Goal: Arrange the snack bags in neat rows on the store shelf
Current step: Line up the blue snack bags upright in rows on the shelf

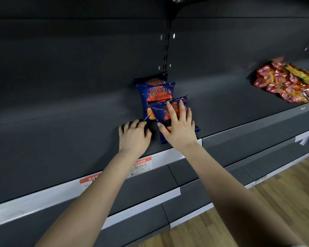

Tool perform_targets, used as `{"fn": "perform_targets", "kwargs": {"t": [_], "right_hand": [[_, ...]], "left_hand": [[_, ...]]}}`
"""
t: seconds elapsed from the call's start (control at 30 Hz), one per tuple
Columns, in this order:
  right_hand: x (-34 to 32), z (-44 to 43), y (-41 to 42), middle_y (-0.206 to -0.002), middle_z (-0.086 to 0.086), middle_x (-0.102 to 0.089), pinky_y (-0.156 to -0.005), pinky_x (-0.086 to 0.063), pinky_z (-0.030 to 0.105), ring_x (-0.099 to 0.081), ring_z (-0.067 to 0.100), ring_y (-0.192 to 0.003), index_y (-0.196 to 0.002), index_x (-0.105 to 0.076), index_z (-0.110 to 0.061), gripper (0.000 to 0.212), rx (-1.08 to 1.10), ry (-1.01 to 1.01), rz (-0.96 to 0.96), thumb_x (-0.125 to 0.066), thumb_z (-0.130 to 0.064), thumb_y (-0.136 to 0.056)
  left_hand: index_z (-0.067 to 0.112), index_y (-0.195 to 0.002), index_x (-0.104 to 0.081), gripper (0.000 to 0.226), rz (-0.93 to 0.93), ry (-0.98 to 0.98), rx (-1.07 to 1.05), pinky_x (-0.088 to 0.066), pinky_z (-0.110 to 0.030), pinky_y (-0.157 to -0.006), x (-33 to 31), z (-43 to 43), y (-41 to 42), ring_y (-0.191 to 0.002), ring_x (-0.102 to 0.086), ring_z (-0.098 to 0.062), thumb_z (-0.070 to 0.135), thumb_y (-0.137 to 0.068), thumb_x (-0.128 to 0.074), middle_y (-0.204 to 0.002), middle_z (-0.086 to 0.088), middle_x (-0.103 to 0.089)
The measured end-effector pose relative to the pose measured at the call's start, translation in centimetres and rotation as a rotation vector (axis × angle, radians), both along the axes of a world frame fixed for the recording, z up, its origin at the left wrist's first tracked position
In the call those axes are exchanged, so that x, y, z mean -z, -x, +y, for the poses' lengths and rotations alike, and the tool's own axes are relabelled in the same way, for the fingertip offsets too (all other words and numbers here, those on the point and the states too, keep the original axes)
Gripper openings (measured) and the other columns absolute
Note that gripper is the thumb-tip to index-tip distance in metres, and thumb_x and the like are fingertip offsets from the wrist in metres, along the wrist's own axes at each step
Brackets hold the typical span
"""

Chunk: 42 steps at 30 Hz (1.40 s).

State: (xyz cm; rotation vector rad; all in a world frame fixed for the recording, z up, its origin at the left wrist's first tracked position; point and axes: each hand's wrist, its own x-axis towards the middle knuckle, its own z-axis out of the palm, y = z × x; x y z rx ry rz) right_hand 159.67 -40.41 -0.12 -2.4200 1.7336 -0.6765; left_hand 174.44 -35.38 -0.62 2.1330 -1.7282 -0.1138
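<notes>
two bare forearms come up from the bottom edge of the frame, cut off below the elbow, and reach to the middle of the picture. the left hand (134,135) rests on the dark shelf (61,131) with its fingers loosely bent and their tips on the board, holding nothing. its forefinger lies just beside the lower left corner of the bags; whether it touches is hard to say. the right hand (178,129) lies flat with fingers spread wide and straight, pressing on the front bag (159,111), which is tilted and hidden for the most part under the palm.

three blue snack bags lie in an overlapping line at the centre of the frame, running from the shelf's front edge to its back wall. the middle bag (155,97) shows big black chinese characters on an orange-red flame patch, with "potato chips" in script beneath. the back bag (153,81) shows only its top strip and part of the same characters.

on the white price rail (43,196) below the hands sits a price tag (142,166) with a red header, handwriting and a "¥" sign, all too blurred to read. a second tag (87,180) is half covered by the left forearm.

at the right edge a pile of red and yellow packets (285,82) lies loose on the same shelf level, its print illegible. lower shelves (150,186) and a wooden floor (283,193) fill the lower right.
</notes>
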Motion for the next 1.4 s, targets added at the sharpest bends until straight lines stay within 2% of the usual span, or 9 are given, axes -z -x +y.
{"fn": "perform_targets", "kwargs": {"t": [0.1, 0.27, 0.43, 0.53, 0.8, 1.03, 1.27, 1.4], "right_hand": [[0.07, -0.25, -0.05, -0.159, 0.001, 0.007, -0.11, -0.017, 0.062, 0.005, 0.04, -0.144, -0.148, 0.003, -0.041, 0.081, 0.0, -0.007, 0.064, -0.046, -0.06, -0.087], [0.06, -0.78, -0.53, -0.159, 0.001, 0.009, -0.11, -0.014, 0.064, 0.006, 0.043, -0.143, -0.148, 0.001, -0.042, 0.085, 0.008, -0.016, 0.108, -0.049, -0.062, -0.083], [0.31, -0.97, -0.55, -0.16, 0.001, 0.006, -0.109, -0.017, 0.064, 0.003, 0.043, -0.143, -0.149, -0.001, -0.041, 0.087, 0.017, 0.004, 0.104, -0.049, -0.065, -0.081], [0.35, -0.84, -0.55, -0.16, 0.0, 0.004, -0.11, -0.018, 0.063, 0.002, 0.042, -0.143, -0.149, -0.003, -0.041, 0.086, 0.022, 0.014, 0.086, -0.05, -0.065, -0.081], [0.33, -0.77, -0.51, -0.16, -0.001, 0.002, -0.111, -0.016, 0.061, 0.002, 0.04, -0.144, -0.149, -0.006, -0.042, 0.084, 0.022, 0.007, 0.044, -0.052, -0.062, -0.081], [0.32, -0.74, -0.41, -0.16, -0.001, -0.002, -0.111, -0.016, 0.061, 0.001, 0.04, -0.144, -0.148, -0.01, -0.042, 0.082, 0.017, 0.001, 0.014, -0.054, -0.058, -0.082], [0.18, -0.3, -0.3, -0.16, 0.002, -0.005, -0.112, -0.021, 0.056, -0.004, 0.036, -0.145, -0.149, -0.014, -0.037, 0.081, 0.0, 0.086, -0.145, -0.059, -0.046, -0.082], [0.27, -0.52, -0.42, -0.16, 0.001, -0.002, -0.114, -0.018, 0.055, 0.0, 0.035, -0.145, -0.149, -0.011, -0.039, 0.077, 0.007, 0.035, -0.086, -0.052, -0.052, -0.086]], "left_hand": [[0.024, -0.138, -0.042, 0.044, -0.026, -0.052, -0.024, -0.012, -0.051, -0.114, 0.28, -0.01, -0.1, -0.14, -0.021, -0.027, 0.037, -0.096, -0.036, -0.15, -0.002, -0.033], [0.025, -0.139, -0.039, 0.046, -0.036, -0.07, -0.046, -0.012, -0.053, -0.113, 0.38, 0.0, -0.11, -0.14, -0.018, -0.03, 0.039, -0.095, -0.037, -0.151, -0.003, -0.03], [0.011, -0.138, -0.033, 0.052, -0.002, -0.049, -0.07, -0.013, -0.052, -0.114, 0.31, 0.1, 0.02, -0.141, -0.019, -0.031, 0.037, -0.094, -0.04, -0.148, -0.008, -0.036], [0.008, -0.14, -0.031, 0.055, -0.021, -0.065, -0.077, -0.012, -0.052, -0.114, 0.37, 0.01, 0.06, -0.142, -0.017, -0.031, 0.038, -0.095, -0.039, -0.151, -0.008, -0.03], [0.016, -0.144, -0.029, 0.054, -0.05, -0.076, -0.065, -0.01, -0.053, -0.114, 0.5, -0.19, 0.03, -0.141, -0.015, -0.032, 0.04, -0.096, -0.035, -0.153, -0.006, -0.026], [0.032, -0.145, -0.027, 0.051, -0.057, -0.123, -0.036, -0.006, -0.054, -0.114, 0.4, -0.37, -0.26, -0.142, -0.011, -0.034, 0.046, -0.096, -0.03, -0.155, -0.005, -0.021], [0.046, -0.14, -0.03, 0.043, -0.064, -0.137, -0.003, -0.005, -0.055, -0.114, 0.31, -0.27, -0.25, -0.141, -0.009, -0.037, 0.047, -0.096, -0.03, -0.155, -0.006, -0.02], [0.048, -0.139, -0.03, 0.042, -0.067, -0.144, 0.007, -0.005, -0.056, -0.114, 0.3, -0.3, -0.26, -0.141, -0.009, -0.038, 0.047, -0.096, -0.029, -0.155, -0.005, -0.019]]}}
